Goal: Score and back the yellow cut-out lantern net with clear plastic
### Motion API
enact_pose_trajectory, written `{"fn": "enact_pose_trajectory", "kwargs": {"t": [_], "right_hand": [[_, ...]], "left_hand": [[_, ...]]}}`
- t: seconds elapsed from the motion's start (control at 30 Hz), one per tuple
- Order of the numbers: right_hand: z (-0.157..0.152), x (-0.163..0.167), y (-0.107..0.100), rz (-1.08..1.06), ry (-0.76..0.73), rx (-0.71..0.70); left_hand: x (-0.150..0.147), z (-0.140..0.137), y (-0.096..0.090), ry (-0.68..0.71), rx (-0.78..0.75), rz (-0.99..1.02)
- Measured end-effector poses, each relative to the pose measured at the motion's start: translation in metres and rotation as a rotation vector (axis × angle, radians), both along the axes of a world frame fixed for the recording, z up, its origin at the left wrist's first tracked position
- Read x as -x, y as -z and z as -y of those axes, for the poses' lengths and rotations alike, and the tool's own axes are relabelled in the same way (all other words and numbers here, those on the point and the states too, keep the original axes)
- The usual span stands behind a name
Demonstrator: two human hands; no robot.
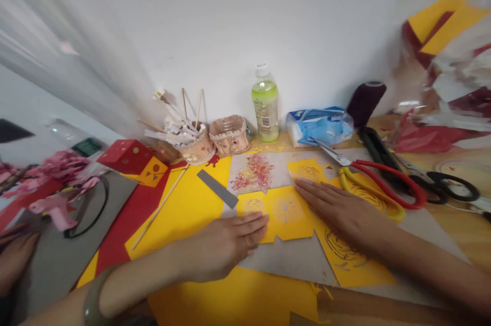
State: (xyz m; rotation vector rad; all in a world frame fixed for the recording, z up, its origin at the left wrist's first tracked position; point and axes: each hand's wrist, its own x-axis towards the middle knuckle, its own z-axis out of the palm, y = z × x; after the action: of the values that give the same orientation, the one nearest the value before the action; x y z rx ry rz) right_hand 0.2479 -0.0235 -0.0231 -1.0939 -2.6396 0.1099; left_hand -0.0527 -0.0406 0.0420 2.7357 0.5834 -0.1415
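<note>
A yellow cardstock strip point(299, 226) with cut-out patterns lies on the grey cutting board point(286, 259) before me. My left hand point(226, 241) rests on the strip's left end, fingers straight and close together. At its right end lies my right hand point(341, 211), flat with fingers stretched out, partly over a smaller patterned yellow piece point(305, 168). Beneath my right forearm is another yellow sheet with swirling cuts point(337, 257). Shredded red and yellow paper bits point(255, 172) sit behind the strip. A grey flat strip point(218, 189), possibly a ruler, lies beyond my left hand.
Red-handled scissors point(387, 175), yellow-handled scissors point(378, 198) and black-handled scissors point(456, 185) lie right. Behind stand a green-drink bottle point(265, 106), tissue pack point(320, 126) and thread spool point(366, 103). Leftward are a red box point(128, 157), pink glue gun point(56, 211) and another person's hand point(19, 259).
</note>
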Motion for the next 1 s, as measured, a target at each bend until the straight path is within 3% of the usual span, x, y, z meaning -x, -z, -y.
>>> {"fn": "enact_pose_trajectory", "kwargs": {"t": [0.1, 0.23, 0.33, 0.4, 0.47, 0.53, 0.77, 0.93, 1.0], "right_hand": [[0.001, 0.001, -0.003, -0.022, 0.055, 0.032], [-0.005, -0.004, -0.018, -0.113, 0.145, -0.029], [-0.026, -0.007, -0.048, -0.182, 0.121, -0.186], [-0.043, -0.004, -0.074, -0.235, 0.187, -0.232], [-0.061, 0.003, -0.098, -0.326, 0.226, -0.197], [-0.077, 0.012, -0.111, -0.375, 0.288, -0.013], [-0.106, 0.042, -0.095, -0.345, 0.184, 0.123], [-0.117, 0.072, -0.090, -0.307, -0.010, 0.308], [-0.122, 0.079, -0.089, -0.303, -0.014, 0.347]], "left_hand": [[0.016, 0.000, -0.002, -0.153, 0.075, 0.112], [0.019, -0.013, -0.003, -0.554, -0.001, 0.317], [0.007, -0.026, -0.003, -0.572, -0.030, 0.286], [-0.003, -0.034, -0.001, -0.585, -0.034, 0.223], [-0.011, -0.039, 0.002, -0.623, 0.034, 0.154], [-0.018, -0.043, 0.004, -0.687, 0.103, 0.123], [-0.022, -0.045, 0.002, -0.813, 0.229, 0.253], [-0.020, -0.046, -0.001, -0.784, 0.363, 0.363], [-0.019, -0.047, 0.000, -0.766, 0.400, 0.384]]}}
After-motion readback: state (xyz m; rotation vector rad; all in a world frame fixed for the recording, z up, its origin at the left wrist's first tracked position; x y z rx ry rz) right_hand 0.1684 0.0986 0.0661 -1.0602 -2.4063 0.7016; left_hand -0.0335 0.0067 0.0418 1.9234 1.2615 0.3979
